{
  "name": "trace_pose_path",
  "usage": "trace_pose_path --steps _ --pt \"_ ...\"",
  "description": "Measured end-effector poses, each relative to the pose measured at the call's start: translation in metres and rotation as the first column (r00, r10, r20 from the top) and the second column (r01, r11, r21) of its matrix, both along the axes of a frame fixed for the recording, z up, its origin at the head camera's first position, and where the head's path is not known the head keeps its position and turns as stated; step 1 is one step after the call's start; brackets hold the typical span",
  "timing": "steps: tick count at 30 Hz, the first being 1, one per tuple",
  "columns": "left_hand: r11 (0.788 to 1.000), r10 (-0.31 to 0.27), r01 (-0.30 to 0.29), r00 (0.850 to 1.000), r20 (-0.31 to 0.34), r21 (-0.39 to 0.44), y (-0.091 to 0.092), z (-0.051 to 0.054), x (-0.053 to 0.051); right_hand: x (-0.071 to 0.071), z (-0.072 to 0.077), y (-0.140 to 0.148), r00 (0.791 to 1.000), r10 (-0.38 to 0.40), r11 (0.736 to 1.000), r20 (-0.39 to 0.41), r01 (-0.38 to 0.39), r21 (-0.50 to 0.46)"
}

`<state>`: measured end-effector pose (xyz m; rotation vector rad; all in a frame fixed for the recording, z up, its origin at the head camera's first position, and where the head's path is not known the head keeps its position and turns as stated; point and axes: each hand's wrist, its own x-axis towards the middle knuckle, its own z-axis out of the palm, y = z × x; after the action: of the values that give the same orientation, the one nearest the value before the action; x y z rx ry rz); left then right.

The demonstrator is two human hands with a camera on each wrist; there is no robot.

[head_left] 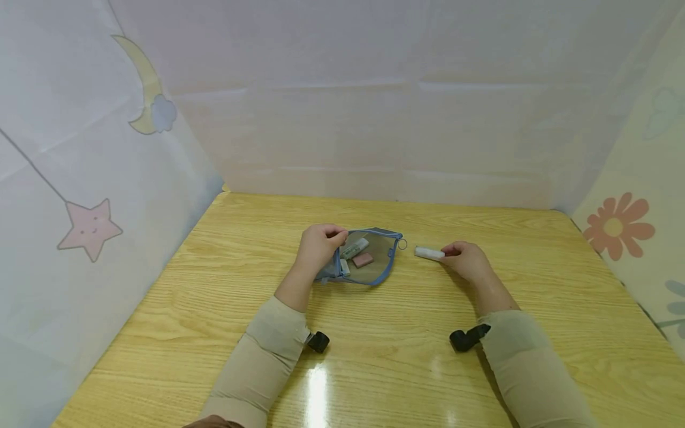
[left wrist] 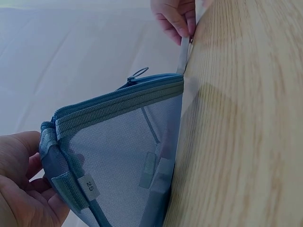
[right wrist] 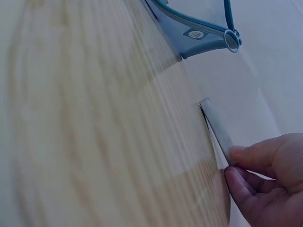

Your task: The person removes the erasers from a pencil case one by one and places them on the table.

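Observation:
A blue-trimmed mesh zipper pouch lies on the table with its mouth open. My left hand pinches the pouch's left edge between thumb and fingers; the left wrist view shows that corner and a tag reading 25. Inside are a pink block, a green-and-white block and a pale piece, partly covered by the rim. Right of the pouch, my right hand holds one end of a slim white rectangular block between thumb and fingers. Its free end points toward the pouch, close to the tabletop.
A zipper pull ring sticks out from the pouch's right corner. The wood-grain table runs back to a pale cloth backdrop, with printed cloth on both sides. Black wrist cameras sit on both sleeves.

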<state>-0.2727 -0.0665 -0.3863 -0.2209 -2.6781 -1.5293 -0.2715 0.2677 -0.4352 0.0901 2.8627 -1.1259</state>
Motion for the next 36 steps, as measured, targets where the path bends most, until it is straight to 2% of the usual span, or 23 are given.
trace_pose_path --steps 6,24,31,36 --pt "1.000 0.001 -0.001 1.000 0.000 0.000 0.001 -0.001 0.000 -0.001 -0.001 -0.004 1.000 0.007 0.999 -0.008 -0.007 0.048" --pt "1.000 -0.004 0.004 1.000 -0.010 -0.007 0.000 -0.003 0.000 0.002 0.003 -0.008 1.000 0.007 0.999 0.014 -0.008 0.046" --pt "1.000 0.002 -0.002 1.000 0.001 0.000 -0.001 -0.004 0.001 0.006 0.013 -0.015 0.999 -0.033 0.999 -0.018 0.033 0.000" --pt "1.000 0.004 -0.004 1.000 -0.006 0.002 -0.001 -0.004 0.000 0.007 0.022 -0.025 1.000 0.010 0.999 -0.024 -0.011 -0.038"
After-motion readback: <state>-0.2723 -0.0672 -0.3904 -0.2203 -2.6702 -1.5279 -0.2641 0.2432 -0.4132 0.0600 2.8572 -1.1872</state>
